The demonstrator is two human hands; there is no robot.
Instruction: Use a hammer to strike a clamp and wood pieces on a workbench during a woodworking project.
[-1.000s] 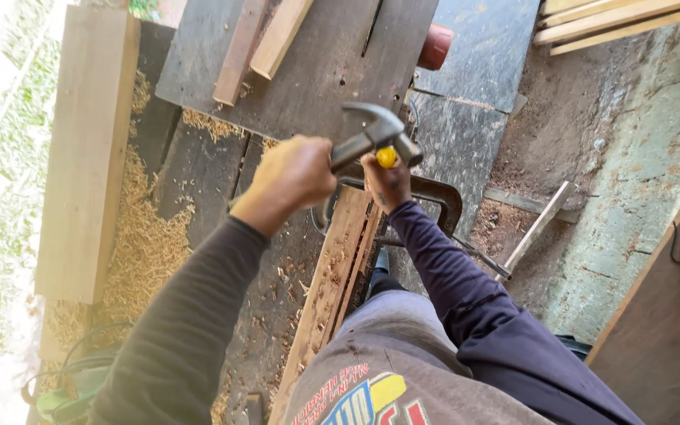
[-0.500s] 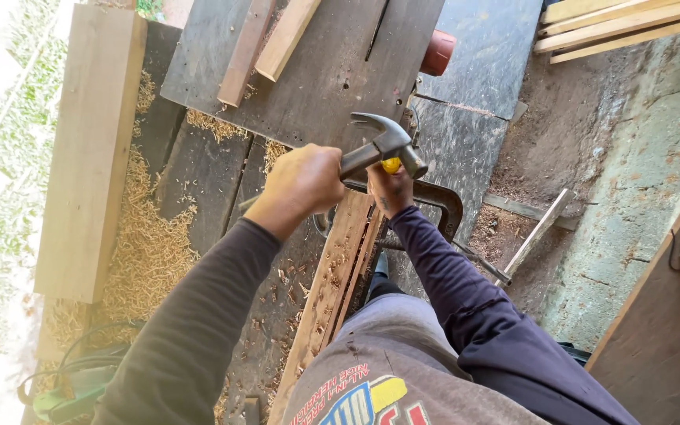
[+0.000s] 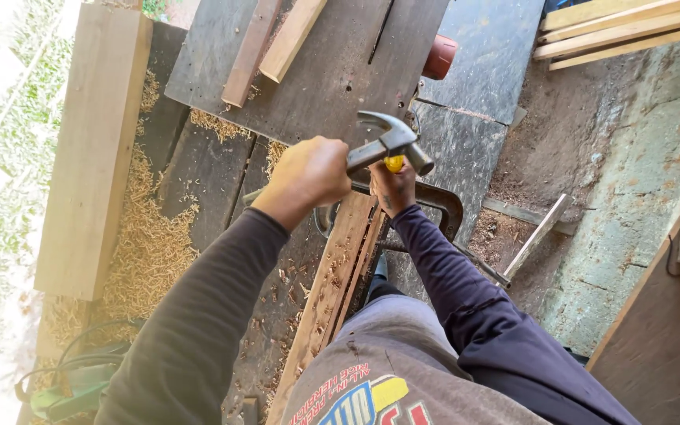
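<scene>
Your left hand (image 3: 308, 175) is fisted tight round the claw hammer (image 3: 391, 143) handle, so the grip end is hidden inside your fingers; only the dark shaft and steel head show, head hanging just over the yellow-capped tool (image 3: 393, 163). Your right hand (image 3: 393, 187) wraps that tool, fingers closed on it; only the yellow butt pokes out above the knuckles, the rest is covered, can't tell what kind of tip it has. Both sit over the upper end of the chewed-up wooden strip (image 3: 332, 287), which runs down toward your lap and gets cut off by your shirt. A dark metal clamp (image 3: 442, 206) curves just beside your right wrist, its lower part hidden behind your sleeve. Strip lies on the dark plank bench (image 3: 214, 185), sawdust (image 3: 147, 244) piled to the left, pale thick timber (image 3: 92, 142) further left, green power tool (image 3: 80, 386) half out of frame at the bottom. Versus half a second back: hammer head sits about the same height, tilted slightly flatter, both hands in nearly the same spot.
</scene>
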